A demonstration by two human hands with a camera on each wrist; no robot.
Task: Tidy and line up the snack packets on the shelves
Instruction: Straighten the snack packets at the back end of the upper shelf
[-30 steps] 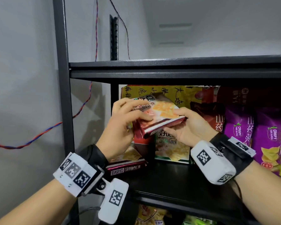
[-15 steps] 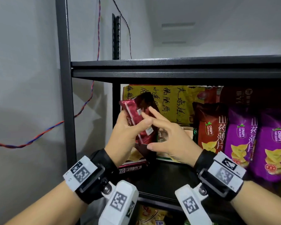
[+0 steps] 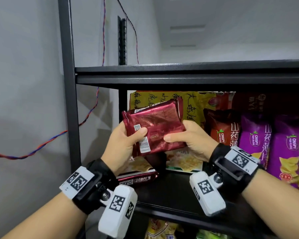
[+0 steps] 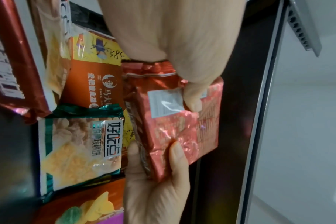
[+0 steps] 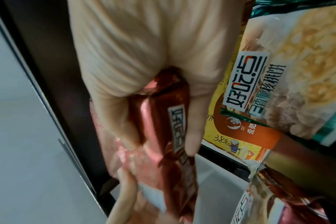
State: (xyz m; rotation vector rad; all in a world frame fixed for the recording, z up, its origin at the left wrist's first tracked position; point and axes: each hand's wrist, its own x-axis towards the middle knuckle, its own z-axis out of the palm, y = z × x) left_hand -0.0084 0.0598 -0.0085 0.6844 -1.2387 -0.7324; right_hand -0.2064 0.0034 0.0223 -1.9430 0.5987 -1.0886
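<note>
Head view: my left hand (image 3: 123,145) and right hand (image 3: 191,141) both clamped on red packet (image 3: 154,130), held back-out before shelf (image 3: 179,188). Risk: slippery foil could slide, toppling green packet (image 3: 183,161) standing just behind.

Head view: red packet (image 3: 155,130) hides the fingers of both hands behind it and covers the upper part of the green-edged packet (image 3: 183,161). Purple packets (image 3: 290,147) cut off at right edge. Lower-shelf packets (image 3: 160,228) cut by bottom edge; print unreadable.
</note>
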